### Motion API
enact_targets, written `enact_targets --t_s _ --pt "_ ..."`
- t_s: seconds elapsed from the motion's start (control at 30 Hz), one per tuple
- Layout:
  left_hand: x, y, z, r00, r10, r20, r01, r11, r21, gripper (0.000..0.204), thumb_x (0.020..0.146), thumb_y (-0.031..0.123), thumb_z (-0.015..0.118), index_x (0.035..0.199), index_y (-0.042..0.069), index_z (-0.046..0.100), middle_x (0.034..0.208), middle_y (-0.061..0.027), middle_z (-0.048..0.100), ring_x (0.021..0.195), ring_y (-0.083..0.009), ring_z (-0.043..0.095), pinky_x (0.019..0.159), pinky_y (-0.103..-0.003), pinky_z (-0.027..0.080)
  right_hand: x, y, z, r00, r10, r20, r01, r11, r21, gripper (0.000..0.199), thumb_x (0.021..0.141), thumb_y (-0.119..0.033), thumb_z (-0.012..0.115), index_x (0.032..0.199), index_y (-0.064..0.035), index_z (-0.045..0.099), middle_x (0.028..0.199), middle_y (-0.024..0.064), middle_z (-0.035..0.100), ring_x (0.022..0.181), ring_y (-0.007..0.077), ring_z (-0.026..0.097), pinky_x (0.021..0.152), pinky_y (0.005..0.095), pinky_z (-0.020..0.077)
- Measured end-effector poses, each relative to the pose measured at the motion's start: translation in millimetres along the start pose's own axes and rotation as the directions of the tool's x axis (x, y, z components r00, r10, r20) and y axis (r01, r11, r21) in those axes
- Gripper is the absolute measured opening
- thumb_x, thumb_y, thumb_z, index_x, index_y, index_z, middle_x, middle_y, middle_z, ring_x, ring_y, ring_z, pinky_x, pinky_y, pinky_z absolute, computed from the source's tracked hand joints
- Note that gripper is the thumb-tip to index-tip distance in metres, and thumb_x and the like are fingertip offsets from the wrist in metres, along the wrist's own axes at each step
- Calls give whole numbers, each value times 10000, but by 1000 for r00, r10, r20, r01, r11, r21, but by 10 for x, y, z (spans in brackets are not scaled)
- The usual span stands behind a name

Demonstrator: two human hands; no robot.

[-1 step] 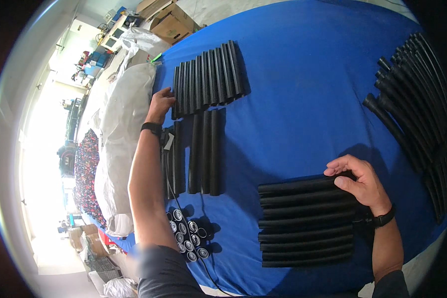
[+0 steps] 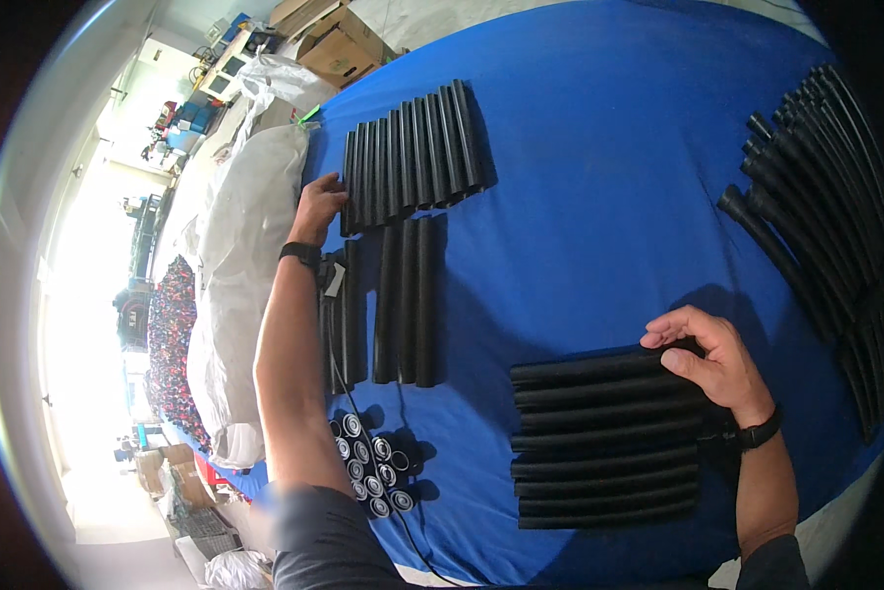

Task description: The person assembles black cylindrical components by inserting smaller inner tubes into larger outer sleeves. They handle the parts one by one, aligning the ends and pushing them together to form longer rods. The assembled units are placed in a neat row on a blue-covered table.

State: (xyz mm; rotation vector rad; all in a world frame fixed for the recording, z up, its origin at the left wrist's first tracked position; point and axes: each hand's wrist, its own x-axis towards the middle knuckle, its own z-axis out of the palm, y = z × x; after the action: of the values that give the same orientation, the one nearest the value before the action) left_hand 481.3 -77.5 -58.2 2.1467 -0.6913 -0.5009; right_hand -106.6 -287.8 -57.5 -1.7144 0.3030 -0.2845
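Observation:
My left hand (image 2: 321, 206) reaches to the left end of a row of black tubes (image 2: 412, 152); its fingers are stretched out and rest against the outermost tube, not wrapped round it. Over the far right corner of a second stack of black tubes (image 2: 604, 442), lying crosswise, is my right hand (image 2: 717, 364), thumb and fingers apart, gripping nothing. Longer-looking black tubes (image 2: 406, 305) lie between the two groups, below the upper row. Beside my left forearm are several more tubes (image 2: 352, 315), partly hidden by the arm, with a white tag (image 2: 335, 279) near my wrist.
Several round silver-and-black caps (image 2: 374, 462) sit near my left elbow, with a thin dark cord running past them. Many black tubes with wider ends (image 2: 806, 206) fan out at the right edge. A white plastic-covered bundle (image 2: 250, 256) borders the blue cloth (image 2: 580, 197) on the left.

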Motion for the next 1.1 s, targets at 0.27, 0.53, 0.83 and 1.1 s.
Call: enact_targets --t_s 0.27,0.53,0.83,1.1 --pt "60 -89 -38 998 53 39 -51 998 -29 668 829 10 683 1444 -140 471 1263 -203 665 1124 -257 653 974 -349 505 15 -23 20 1000 -6 14 6 1000 8 272 966 -187 693 1177 -15 685 1067 102 754 1000 196 710 918 347 555" --pt "48 44 207 999 39 -18 -40 999 -31 685 835 9 681 1462 -139 448 1319 -235 645 1178 -280 645 1004 -355 496 2 6 29 1000 9 2 -9 1000 22 274 967 -182 694 1182 -13 685 1068 108 757 1012 202 714 923 349 557" --pt "43 202 364 996 88 29 -87 996 -23 694 833 20 692 1458 -151 442 1304 -240 650 1180 -290 644 1016 -366 495 5 1 14 1000 -16 0 16 999 29 277 969 -188 695 1181 -9 682 1066 107 756 1010 202 713 926 348 556" --pt "-147 396 261 1000 18 8 -18 1000 -19 672 921 191 730 1469 -94 467 1301 -173 647 1148 -236 627 965 -358 505 4 13 9 1000 -7 12 6 999 37 267 976 -185 680 1186 -20 684 1077 99 751 1005 188 704 919 340 550"
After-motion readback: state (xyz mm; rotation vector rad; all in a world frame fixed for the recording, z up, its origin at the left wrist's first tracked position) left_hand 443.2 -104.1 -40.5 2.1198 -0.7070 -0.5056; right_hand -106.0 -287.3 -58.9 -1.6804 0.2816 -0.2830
